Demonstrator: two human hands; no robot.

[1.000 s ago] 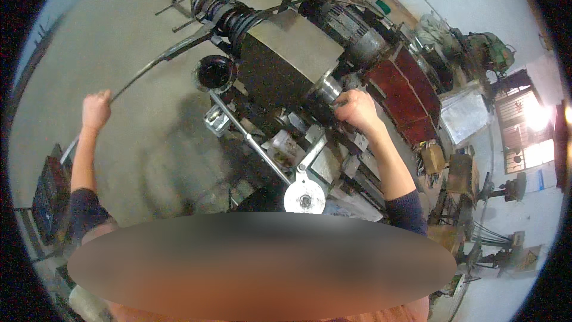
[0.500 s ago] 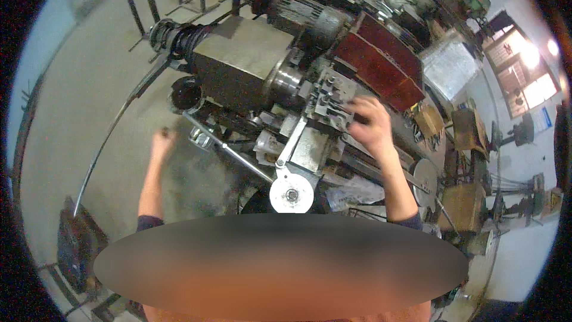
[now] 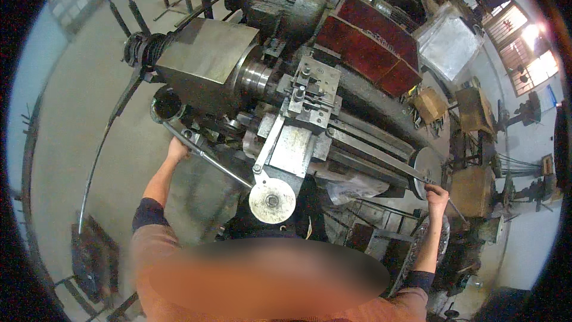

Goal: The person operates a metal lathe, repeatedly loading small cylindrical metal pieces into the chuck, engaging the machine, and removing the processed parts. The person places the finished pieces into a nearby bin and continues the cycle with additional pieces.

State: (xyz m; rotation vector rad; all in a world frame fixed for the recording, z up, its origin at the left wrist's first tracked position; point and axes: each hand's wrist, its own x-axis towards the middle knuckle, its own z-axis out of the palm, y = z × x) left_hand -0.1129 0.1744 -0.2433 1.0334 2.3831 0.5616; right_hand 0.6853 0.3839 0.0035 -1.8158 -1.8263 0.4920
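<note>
A lathe-like machine with a bare metal head housing (image 3: pixel 208 48) and a shiny round chuck (image 3: pixel 257 77) lies before me. Right of the chuck sits a steel tool block (image 3: pixel 307 95). My left hand (image 3: pixel 177 149) is closed at the small metal fitting beside the long steel rod (image 3: pixel 208 158); what its fingers hold is hidden. Far to the right, my right hand (image 3: pixel 438 195) is wrapped round the end of a long flat lever bar (image 3: pixel 381 156), close to a round wheel (image 3: pixel 424 164). A pale disc (image 3: pixel 272 201) on a link arm stands nearest me.
Behind the machine are a grey motor (image 3: pixel 283 7) and a dark red tray (image 3: pixel 369 45) of metal bits. Cardboard boxes (image 3: pixel 475 107) and more machinery line the right wall. A dark box (image 3: pixel 95 256) rests on the floor at left.
My right hand has left the tool block and moved right and nearer to the lever bar's end. My left hand has moved slightly right to the fitting. The view has shifted.
</note>
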